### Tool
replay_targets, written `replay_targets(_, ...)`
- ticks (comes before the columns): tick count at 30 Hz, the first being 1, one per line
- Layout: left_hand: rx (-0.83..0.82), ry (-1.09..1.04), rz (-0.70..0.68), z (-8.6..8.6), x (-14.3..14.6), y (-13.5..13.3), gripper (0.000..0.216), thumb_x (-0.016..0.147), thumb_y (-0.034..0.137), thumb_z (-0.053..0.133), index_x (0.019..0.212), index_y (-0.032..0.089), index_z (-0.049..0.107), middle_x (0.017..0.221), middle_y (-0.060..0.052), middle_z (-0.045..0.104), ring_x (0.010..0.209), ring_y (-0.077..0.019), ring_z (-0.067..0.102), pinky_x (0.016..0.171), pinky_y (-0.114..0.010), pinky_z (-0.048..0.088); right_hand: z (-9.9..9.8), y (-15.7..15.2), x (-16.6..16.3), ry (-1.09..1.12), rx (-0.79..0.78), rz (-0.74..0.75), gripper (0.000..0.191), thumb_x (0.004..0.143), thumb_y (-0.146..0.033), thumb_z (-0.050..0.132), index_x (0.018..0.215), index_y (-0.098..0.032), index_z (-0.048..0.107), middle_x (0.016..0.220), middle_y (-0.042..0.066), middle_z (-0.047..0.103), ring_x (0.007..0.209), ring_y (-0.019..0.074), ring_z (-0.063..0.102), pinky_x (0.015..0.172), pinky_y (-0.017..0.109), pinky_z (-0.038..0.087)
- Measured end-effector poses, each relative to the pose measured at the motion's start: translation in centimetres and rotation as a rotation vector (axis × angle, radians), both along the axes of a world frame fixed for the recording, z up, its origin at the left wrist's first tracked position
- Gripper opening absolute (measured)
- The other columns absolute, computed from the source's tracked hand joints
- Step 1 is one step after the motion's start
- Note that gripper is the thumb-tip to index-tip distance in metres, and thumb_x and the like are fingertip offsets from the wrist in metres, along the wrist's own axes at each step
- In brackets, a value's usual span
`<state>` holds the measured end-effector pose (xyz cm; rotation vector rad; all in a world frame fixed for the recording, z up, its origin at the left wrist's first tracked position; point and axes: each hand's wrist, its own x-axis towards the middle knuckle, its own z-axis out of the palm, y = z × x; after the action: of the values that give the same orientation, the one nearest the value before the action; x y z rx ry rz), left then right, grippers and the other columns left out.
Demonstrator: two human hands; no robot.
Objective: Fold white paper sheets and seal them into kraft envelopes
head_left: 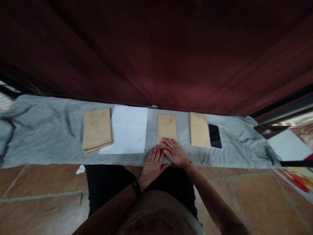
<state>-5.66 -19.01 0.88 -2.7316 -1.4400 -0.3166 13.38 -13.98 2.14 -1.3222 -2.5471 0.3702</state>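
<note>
A single brown kraft envelope (167, 126) lies flat on the narrow worktop, a red mark near its 1 o'clock corner. Taking that envelope as the dial's centre and 12 as the far side, the right hand (174, 150) comes in from 5 o'clock, palm down, its slightly spread fingers resting on the envelope's near end and gripping nothing. The left hand (154, 163) lies at 7 o'clock, also palm down and unclenched, fingertips by the near left corner and close against the right hand's; whether they press on the paper I cannot tell. A dark wristband (136, 187) circles the left wrist.

At 9 o'clock is a white paper sheet (129, 129), its left side partly beneath a pile of kraft envelopes (97, 128) farther out. At 3 o'clock sits another, smaller envelope stack (200, 129), with a dark-screened smartphone (215, 136) just beside it.

Rumpled grey cloth (56, 130) covers the worktop. Dark red fabric (156, 58) fills 12 o'clock, and brown tiled floor (244, 195) shows at 4 and 8.
</note>
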Motion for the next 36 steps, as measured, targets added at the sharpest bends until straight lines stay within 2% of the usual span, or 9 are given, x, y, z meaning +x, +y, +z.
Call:
replay_targets(3, 0.0, -0.024, 0.01, -0.2, -0.1, 0.0, 0.071, 0.097, 0.054, 0.049, 0.149, 0.007, 0.042, 0.155, -0.022, 0.042, 0.147, -0.033, 0.036, 0.12, -0.049, 0.031, 0.0, 2.3, 0.7, -0.035, 0.017, 0.021, 0.051, 0.106, -0.037, 0.037, 0.155, -0.027, 0.036, 0.164, 0.004, 0.03, 0.151, 0.0208, 0.029, 0.125, 0.046, 0.026)
replay_targets(7, 0.001, -0.055, 0.005, -0.3, -0.2, 0.1, 0.072, 0.097, 0.056, 0.049, 0.151, 0.01, 0.04, 0.156, -0.021, 0.041, 0.148, -0.0328, 0.034, 0.12, -0.049, 0.032, -0.3, 5.8, 1.5, -0.076, 0.022, -0.022, 0.051, 0.106, -0.034, 0.037, 0.157, -0.032, 0.031, 0.165, 0.001, 0.027, 0.152, 0.0197, 0.026, 0.125, 0.047, 0.025)
replay_targets(13, -0.011, -0.09, -0.007, -0.3, -0.4, 0.2, 0.069, 0.098, 0.057, 0.046, 0.149, 0.009, 0.044, 0.16, -0.019, 0.036, 0.15, -0.0324, 0.03, 0.121, -0.047, 0.031, -1.1, 11.4, 2.2, -0.128, 0.022, -0.069, 0.055, 0.107, -0.043, 0.03, 0.159, -0.025, 0.025, 0.168, 0.004, 0.017, 0.155, 0.0214, 0.014, 0.126, 0.048, 0.016)
replay_targets(22, -0.017, -0.077, -0.024, -0.3, -0.6, 0.1, 0.072, 0.099, 0.058, 0.043, 0.152, 0.01, 0.038, 0.162, -0.019, 0.032, 0.151, -0.0322, 0.026, 0.122, -0.048, 0.029, -1.5, 18.6, 2.8, -0.135, 0.022, -0.106, 0.058, 0.107, -0.047, 0.026, 0.157, -0.018, 0.033, 0.165, 0.008, 0.029, 0.152, 0.0242, 0.025, 0.126, 0.048, 0.014)
replay_targets(28, -0.025, -0.106, -0.03, -0.1, -0.7, 0.2, 0.072, 0.099, 0.058, 0.043, 0.152, 0.011, 0.038, 0.161, -0.019, 0.034, 0.151, -0.0322, 0.027, 0.122, -0.049, 0.03, -1.6, 18.9, 1.3, -0.137, 0.028, -0.023, 0.062, 0.105, -0.052, 0.029, 0.158, -0.02, 0.03, 0.165, 0.006, 0.028, 0.152, 0.0246, 0.025, 0.126, 0.049, 0.01)
replay_targets(36, -0.015, -0.18, 0.012, 0.0, -0.6, 0.2, 0.074, 0.099, 0.055, 0.045, 0.154, 0.006, 0.033, 0.16, -0.018, 0.036, 0.152, -0.0302, 0.026, 0.122, -0.046, 0.032, -1.0, 15.7, 0.6, -0.183, 0.005, 0.101, 0.057, 0.106, -0.046, 0.031, 0.159, -0.025, 0.027, 0.165, 0.0, 0.026, 0.153, 0.0225, 0.024, 0.127, 0.049, 0.011)
